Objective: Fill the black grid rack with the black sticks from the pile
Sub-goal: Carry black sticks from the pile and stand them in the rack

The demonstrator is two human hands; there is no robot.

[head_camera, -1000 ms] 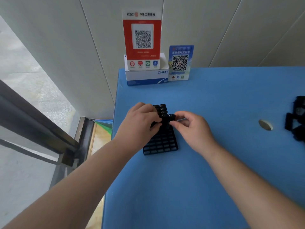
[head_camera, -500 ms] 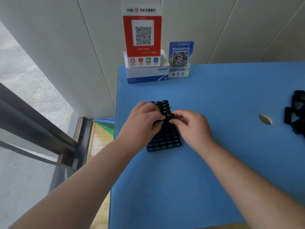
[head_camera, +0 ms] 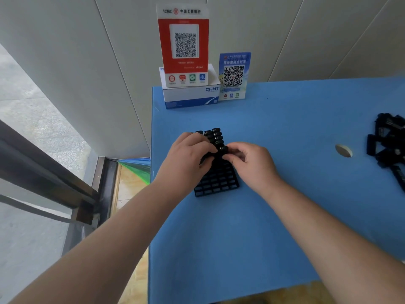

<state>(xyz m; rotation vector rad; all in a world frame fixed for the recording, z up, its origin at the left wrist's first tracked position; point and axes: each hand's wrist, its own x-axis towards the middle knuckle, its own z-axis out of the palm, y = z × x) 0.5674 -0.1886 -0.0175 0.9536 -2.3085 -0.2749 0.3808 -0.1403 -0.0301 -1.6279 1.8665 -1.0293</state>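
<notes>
The black grid rack (head_camera: pixel 217 184) lies on the blue table (head_camera: pixel 274 211) near its left edge. Several black sticks (head_camera: pixel 213 134) stand upright in the rack's far cells; the near cells show empty. My left hand (head_camera: pixel 186 159) covers the rack's left side with its fingers curled onto the rack. My right hand (head_camera: pixel 249 160) sits at the rack's right side and pinches the top of one upright black stick (head_camera: pixel 222 148) between thumb and forefinger. The pile of black sticks (head_camera: pixel 388 143) lies at the table's right edge, partly cut off by the frame.
A white box (head_camera: pixel 190 93) carrying a red QR sign (head_camera: pixel 184 44) stands at the table's far left corner, with a blue QR card (head_camera: pixel 234 75) beside it. A round hole (head_camera: pixel 343 150) sits in the table left of the pile. The table's left edge drops to the floor.
Both hands stay at the rack. The stick pinched by my right hand sits a little lower in the rack than one second ago. The camera has shifted slightly.
</notes>
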